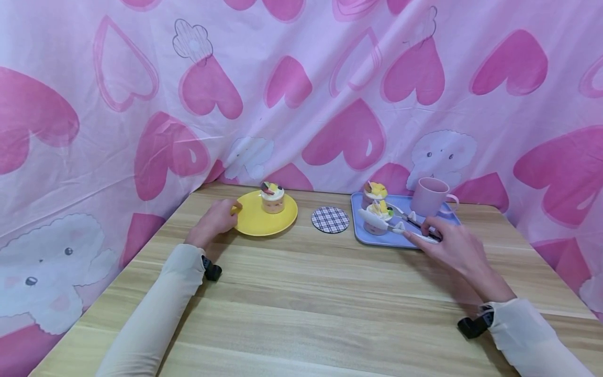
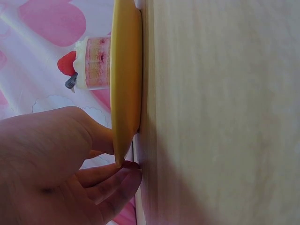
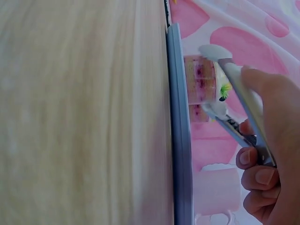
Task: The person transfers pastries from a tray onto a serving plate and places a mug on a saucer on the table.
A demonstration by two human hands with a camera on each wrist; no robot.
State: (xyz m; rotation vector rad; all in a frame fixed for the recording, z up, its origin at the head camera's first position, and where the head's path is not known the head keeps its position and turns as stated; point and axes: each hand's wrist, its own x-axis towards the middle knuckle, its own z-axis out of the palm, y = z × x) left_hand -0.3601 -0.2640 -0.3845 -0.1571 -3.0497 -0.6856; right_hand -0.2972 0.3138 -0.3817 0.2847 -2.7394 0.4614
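My left hand (image 1: 218, 219) pinches the left rim of a yellow plate (image 1: 254, 224), thumb on top and fingers curled beneath the edge in the left wrist view. On that plate stands a dessert cup (image 1: 273, 203) topped with cream and fruit. My right hand (image 1: 454, 246) grips a pair of tongs (image 3: 248, 110) with white tips. The spread tips reach either side of the front dessert cup (image 1: 375, 226), which sits on a blue tray (image 1: 400, 240). Behind it stands another dessert cup (image 1: 375, 190), partly hidden by the front one.
A pink mug (image 1: 427, 196) stands at the tray's back right. Between plate and tray lies a round checked coaster (image 1: 330, 220). A pink heart-patterned curtain (image 1: 264, 125) hangs behind the wooden table (image 1: 301, 303).
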